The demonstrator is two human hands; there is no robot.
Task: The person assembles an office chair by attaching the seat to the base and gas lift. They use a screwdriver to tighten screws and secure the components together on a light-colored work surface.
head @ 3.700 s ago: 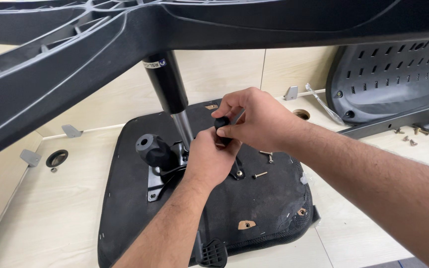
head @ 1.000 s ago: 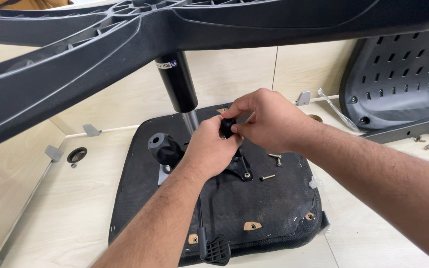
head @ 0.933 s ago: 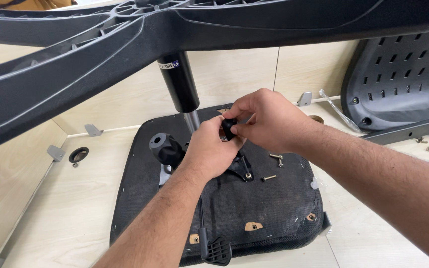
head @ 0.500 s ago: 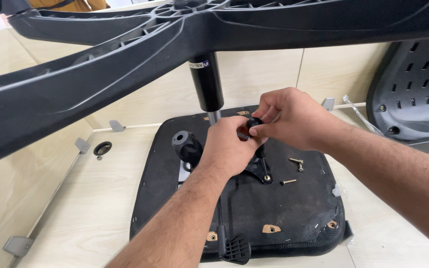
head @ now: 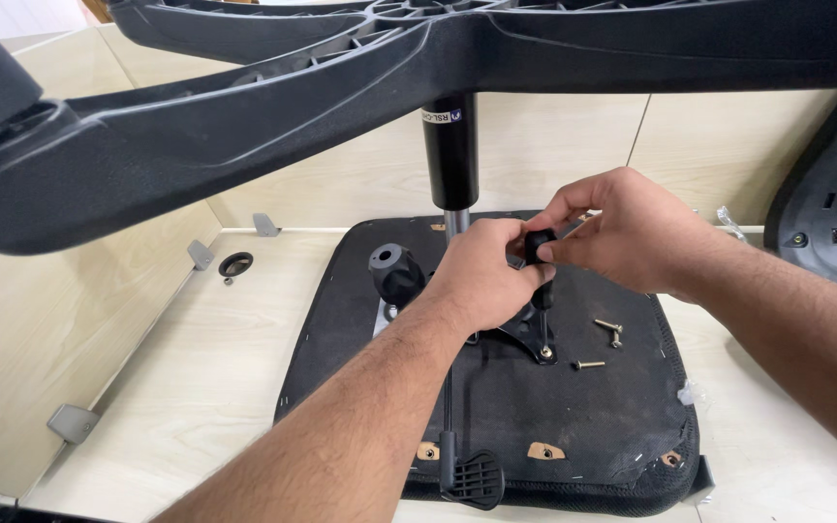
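Right hand pinching black screwdriver handle; left hand curled around same tool, at seat underside twelve o'clock. Loose screws at three o'clock.

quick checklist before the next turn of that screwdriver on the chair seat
1. Tip seated in the screw: cannot tell; the screwdriver stands upright with its tip on the black bracket, but the head is too small to see.
2. Grip: ok; right hand holds the handle top, left hand steadies it.
3. Spare screws at hand: ok; three lie loose on the seat.
4. Seat flat on the floor: ok.
5. Chair base clear of the hands: ok; it sits well above them.
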